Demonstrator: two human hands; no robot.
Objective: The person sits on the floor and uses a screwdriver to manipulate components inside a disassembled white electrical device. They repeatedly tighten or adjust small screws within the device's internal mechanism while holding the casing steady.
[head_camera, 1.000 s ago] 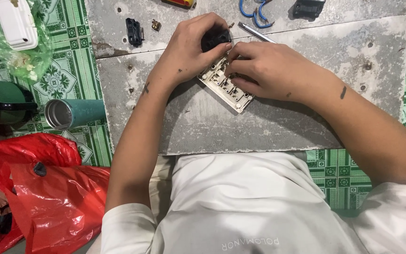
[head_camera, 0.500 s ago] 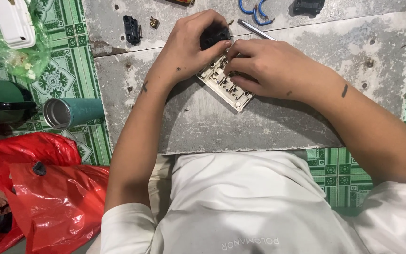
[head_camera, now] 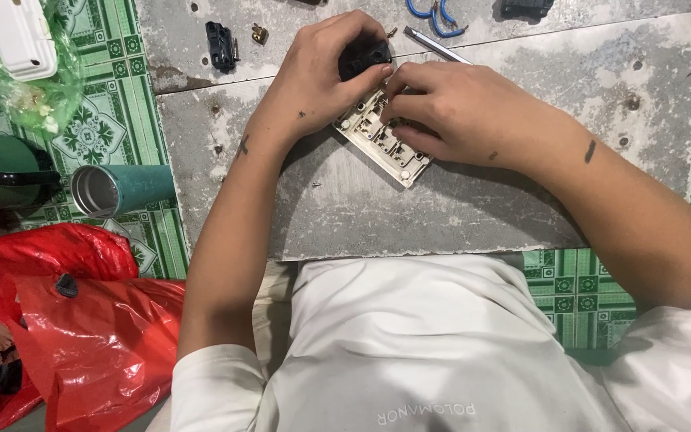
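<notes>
The left hand (head_camera: 313, 76) had its fingers (head_camera: 365, 76) curled tight round a black part (head_camera: 361, 54), pressing it against the upper end of a cream switch frame (head_camera: 381, 138). The right hand (head_camera: 457, 112) lay over the frame from the other side, its fingers bent and pinching at the frame's top edge, fingertips touching those of the left hand. The frame lay tilted on the grey worktop (head_camera: 441, 216), about the middle of it, with its lower corner poking out below the right hand.

Just beyond the right hand lay one metal rod (head_camera: 435, 44), like a screwdriver shaft, slanted. Farther up were two blue wire loops (head_camera: 433, 14) and one black block (head_camera: 525, 8) at the top edge. Left of the left hand sat one more black part (head_camera: 221, 44) with one small brass piece (head_camera: 259, 34) just beside it. Several screws stuck in the worktop's surface; I could not count them surely.

Off the worktop, on the green patterned floor (head_camera: 113, 136), lay one teal cup (head_camera: 117, 190) on its side, one dark green flask (head_camera: 1, 172) next to it, one white box (head_camera: 21, 36) in a clear bag, and one red plastic bag (head_camera: 73, 320) near the left elbow.
</notes>
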